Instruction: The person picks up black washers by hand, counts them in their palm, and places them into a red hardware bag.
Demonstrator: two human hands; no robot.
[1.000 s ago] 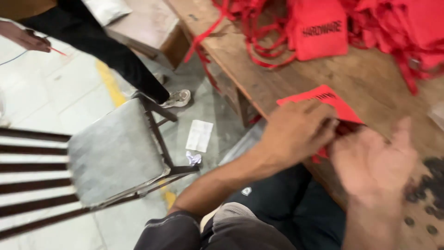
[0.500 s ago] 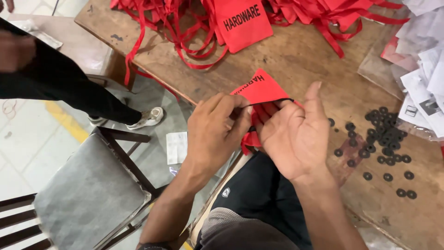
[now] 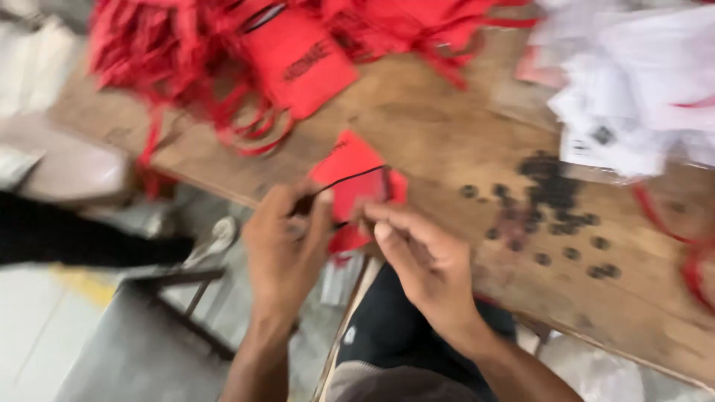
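at the bench (image 3: 447,141) edge, both my hands pinching a small red pouch (image 3: 350,186), left hand (image 3: 287,249) and right hand (image 3: 424,257) each in a narrow grip on it, dark round washers (image 3: 555,197) just right of my grip, red pouch pile (image 3: 246,52) beyond

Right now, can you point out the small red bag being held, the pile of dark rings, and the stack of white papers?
Small red bag (image 3: 356,195): head view, on its red front panel.
Dark rings (image 3: 553,192): head view, on the dense middle of the pile.
White papers (image 3: 640,89): head view, on the top sheet.

Red fabric pouch (image 3: 356,186), mouth open
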